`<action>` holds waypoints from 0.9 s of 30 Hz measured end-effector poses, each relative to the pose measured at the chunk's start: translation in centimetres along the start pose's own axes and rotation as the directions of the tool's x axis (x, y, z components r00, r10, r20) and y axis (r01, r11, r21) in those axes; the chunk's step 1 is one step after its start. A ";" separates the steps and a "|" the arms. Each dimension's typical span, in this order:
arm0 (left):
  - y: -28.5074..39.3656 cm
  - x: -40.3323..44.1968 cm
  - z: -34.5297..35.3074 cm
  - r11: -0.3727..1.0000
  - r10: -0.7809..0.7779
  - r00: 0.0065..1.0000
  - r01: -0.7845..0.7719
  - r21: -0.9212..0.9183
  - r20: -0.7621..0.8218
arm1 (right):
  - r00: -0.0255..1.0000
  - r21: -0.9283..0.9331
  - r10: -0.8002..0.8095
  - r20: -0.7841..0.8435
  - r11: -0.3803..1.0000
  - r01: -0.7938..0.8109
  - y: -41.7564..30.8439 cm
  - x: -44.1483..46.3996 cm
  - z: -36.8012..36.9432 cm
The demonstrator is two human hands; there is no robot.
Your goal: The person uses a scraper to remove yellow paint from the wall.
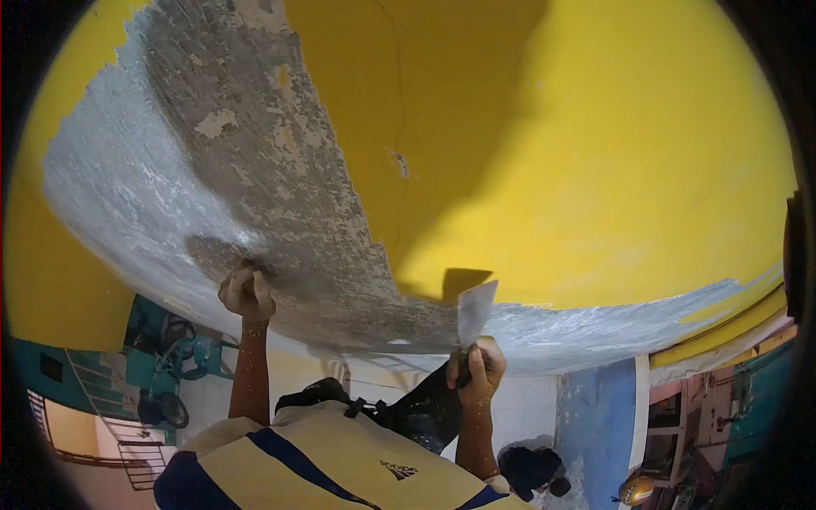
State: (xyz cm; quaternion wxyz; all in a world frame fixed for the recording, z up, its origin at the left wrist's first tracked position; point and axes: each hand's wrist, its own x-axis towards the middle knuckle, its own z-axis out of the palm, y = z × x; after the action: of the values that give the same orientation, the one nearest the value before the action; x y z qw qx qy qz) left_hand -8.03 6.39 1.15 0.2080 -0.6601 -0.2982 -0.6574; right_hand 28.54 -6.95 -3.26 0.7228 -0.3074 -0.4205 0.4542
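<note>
In the head view, the right hand [478, 371] has its fingers wrapped around the handle of a paint scraper [478, 311]. The scraper's flat, pale blade flares towards a straight, slanted end; its long axis runs up the view from the fist, leaning slightly right, the blade pointing at the wall [646, 161]. The blade sits by the border between smooth yellow paint and a rough grey stripped band [195, 161], streaked and flecked with ragged edges; whether it touches is unclear. The left hand [247, 293] is curled into a fist near the grey band; whether it pinches anything cannot be told.
</note>
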 end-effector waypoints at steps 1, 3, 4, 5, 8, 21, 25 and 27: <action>0.0 0.1 0.1 1.000 0.007 1.000 -0.007 -0.022 -0.026 | 1.000 -0.025 -0.009 0.004 1.000 0.009 0.0 -0.2 -0.5; -0.1 0.4 -0.3 0.999 0.040 0.998 -0.041 0.013 0.039 | 0.993 -0.114 0.074 0.093 0.991 -0.063 -0.3 -1.1 -1.4; 0.0 0.4 -0.6 0.998 0.053 0.996 -0.056 0.029 0.072 | 0.979 -0.194 0.113 0.172 0.978 -0.079 -0.1 -1.7 -2.1; 0.0 0.4 -0.6 0.999 0.050 0.997 -0.051 0.019 0.061 | 0.957 -0.274 0.156 0.245 0.958 -0.086 0.0 -2.1 -2.7; 0.3 0.5 0.1 0.999 0.027 1.000 -0.026 -0.023 0.012 | 0.851 -0.453 0.399 0.342 0.863 -0.223 -2.2 -2.0 -1.2; 6.3 2.2 0.5 0.972 -0.209 0.967 0.190 -0.137 -0.146 | 0.955 -0.160 0.237 0.178 0.965 -0.210 -4.8 -0.4 9.6; 12.1 0.5 1.7 0.783 -0.405 0.891 0.455 -0.424 0.207 | 0.970 -0.193 0.205 0.130 0.965 -0.178 -5.6 -0.5 11.6; 14.6 2.4 2.0 0.575 -0.502 0.671 0.730 -0.368 0.545 | 0.972 -0.171 0.216 0.095 0.965 -0.198 -5.8 -1.0 12.4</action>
State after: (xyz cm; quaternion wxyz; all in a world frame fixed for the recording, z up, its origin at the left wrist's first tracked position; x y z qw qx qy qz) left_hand 3.11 -2.74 5.11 -0.3051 -0.6543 -0.3411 -0.6021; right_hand 19.58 -9.38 6.87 0.6193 -0.3807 -0.4612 0.5087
